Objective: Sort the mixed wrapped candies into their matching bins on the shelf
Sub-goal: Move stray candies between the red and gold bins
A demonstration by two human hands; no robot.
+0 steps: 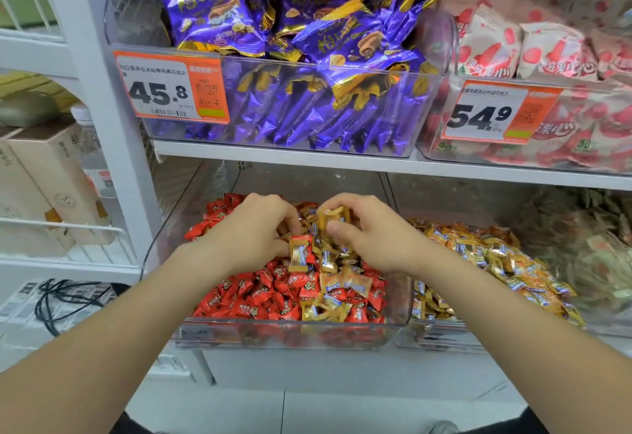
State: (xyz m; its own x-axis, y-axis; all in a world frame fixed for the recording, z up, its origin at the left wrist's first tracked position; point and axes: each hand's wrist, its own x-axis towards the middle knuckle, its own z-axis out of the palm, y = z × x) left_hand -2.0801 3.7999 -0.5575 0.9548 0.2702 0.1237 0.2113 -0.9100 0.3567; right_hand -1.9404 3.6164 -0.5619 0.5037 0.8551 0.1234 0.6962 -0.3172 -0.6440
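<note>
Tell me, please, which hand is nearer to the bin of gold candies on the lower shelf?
Right. The right hand, over the mixed bin, is just left of the gold-candy bin; the left hand lies farther left, beyond it.

Two bare hands are shown, the left hand (253, 231) and the right hand (369, 231). Both forearms (136, 314) are uncovered as far as the frame edges. A short, plain thumbnail (333, 228) is seen on the right hand. A dark garment (133, 425) is glimpsed at the bottom edge between the arms; its kind cannot be told.
</note>
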